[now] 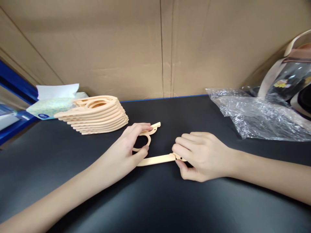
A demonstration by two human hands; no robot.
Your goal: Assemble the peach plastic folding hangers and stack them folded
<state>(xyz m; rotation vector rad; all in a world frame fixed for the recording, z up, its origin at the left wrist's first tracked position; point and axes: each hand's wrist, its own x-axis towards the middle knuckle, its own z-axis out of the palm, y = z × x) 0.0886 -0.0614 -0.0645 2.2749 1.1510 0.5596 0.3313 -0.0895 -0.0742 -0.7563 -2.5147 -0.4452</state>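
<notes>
A beige plastic folding hanger (159,160) lies low over the black tabletop between my hands, with a ring in its middle and a long flat arm reaching right. My left hand (132,144) grips it around the ring, thumb at the near side and fingers on the far side. A short end piece with a small dark hole sticks out beyond those fingertips. My right hand (198,155) pinches the right end of the long arm between thumb and curled fingers, near a joint with another dark hole. My palms hide parts of the hanger.
Several matching beige hangers are in a neat stack (99,116) at the left, beside a tissue pack (46,105). Crumpled clear plastic wrap (262,113) and a transparent bag (291,77) lie at the right. Cardboard (116,48) stands behind the black table (170,200).
</notes>
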